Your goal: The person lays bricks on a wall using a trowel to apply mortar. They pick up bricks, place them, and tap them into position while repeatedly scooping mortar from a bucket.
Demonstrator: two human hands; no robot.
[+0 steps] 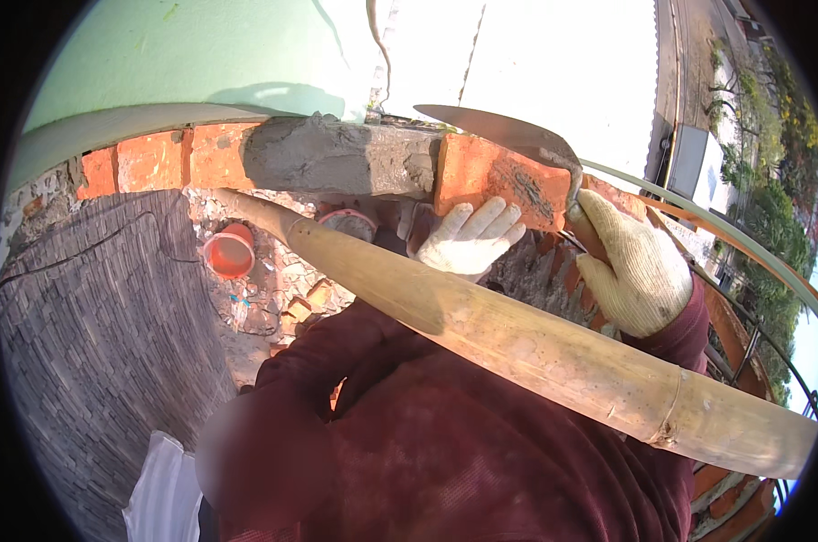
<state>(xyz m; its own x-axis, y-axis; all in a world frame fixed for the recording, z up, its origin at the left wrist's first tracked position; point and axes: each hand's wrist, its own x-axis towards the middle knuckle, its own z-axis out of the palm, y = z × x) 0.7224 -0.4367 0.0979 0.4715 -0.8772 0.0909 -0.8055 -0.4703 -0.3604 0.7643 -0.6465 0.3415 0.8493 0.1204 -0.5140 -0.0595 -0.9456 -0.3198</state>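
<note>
An orange brick (477, 172) with a grey mortar smear sits on the wall top, at the right end of the grey mortar bed (314, 154). My left hand (472, 239), in a cream knit glove, lies against the brick's near side with its fingers stretched out; its thumb cannot be made out. My right hand (639, 271), gloved alike, is closed round the handle of a trowel at the brick's right end. The trowel's blade (508, 131) extends leftward above the brick's far edge. Bare orange bricks (156, 161) continue the course to the left.
A thick bamboo pole (481, 316) crosses diagonally between me and the wall. Below stand an orange bucket (229, 251) and a second bucket (348, 224), among rubble. A pale green surface (192, 63) rises beyond the wall. Grey shingle-patterned roofing (111, 352) lies at left.
</note>
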